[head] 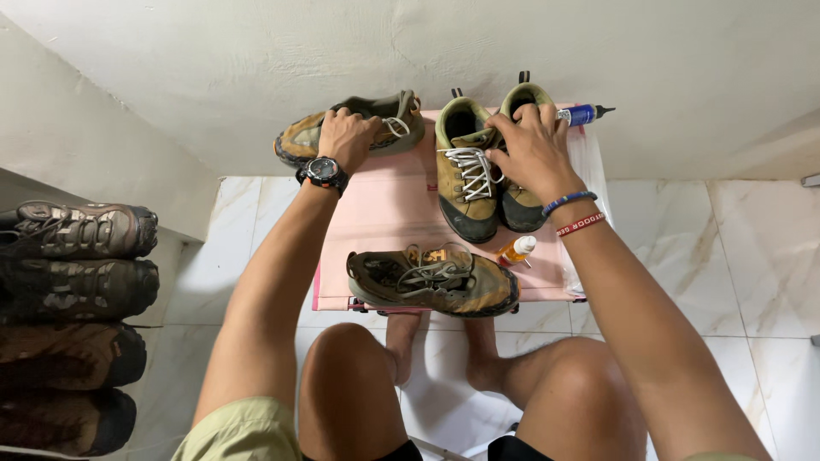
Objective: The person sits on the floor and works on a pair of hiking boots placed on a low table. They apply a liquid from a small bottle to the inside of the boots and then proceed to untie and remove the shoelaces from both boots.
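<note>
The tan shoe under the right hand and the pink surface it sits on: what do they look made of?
The tan shoe looks like matte suede or nubuck with a dark rubber toe cap and white woven laces; its nap is dull and scuffed. The right hand rests on its mate. The pink surface looks like stretched fabric, with a flat sheen and a stitched hem, though plastic sheet can't be ruled out.

Four dark shoes (77, 324) stacked left; near shoe (431, 282), orange bottle (516, 250), blue tube (582, 113).
</note>
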